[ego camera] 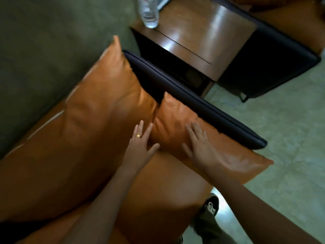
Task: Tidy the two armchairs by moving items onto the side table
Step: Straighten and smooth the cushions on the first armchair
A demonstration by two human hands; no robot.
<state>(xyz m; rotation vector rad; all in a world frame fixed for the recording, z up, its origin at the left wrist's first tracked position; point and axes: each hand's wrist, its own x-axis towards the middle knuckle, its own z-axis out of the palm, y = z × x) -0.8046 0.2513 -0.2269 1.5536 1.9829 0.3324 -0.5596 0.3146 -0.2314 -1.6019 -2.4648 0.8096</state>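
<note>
An orange leather armchair fills the lower left, with a big back cushion and a smaller side cushion leaning on its dark armrest. My left hand lies flat and open where the two cushions meet. My right hand rests open on the side cushion. Neither holds anything. The wooden side table stands beyond the armrest, with a clear plastic water bottle on its far corner. The second armchair sits past the table, at upper right.
A flat printed item lies at the table's far edge, cut off by the frame. Pale tiled floor spreads to the right. My shoe and trouser leg stand beside the chair's front. A grey-green wall is at upper left.
</note>
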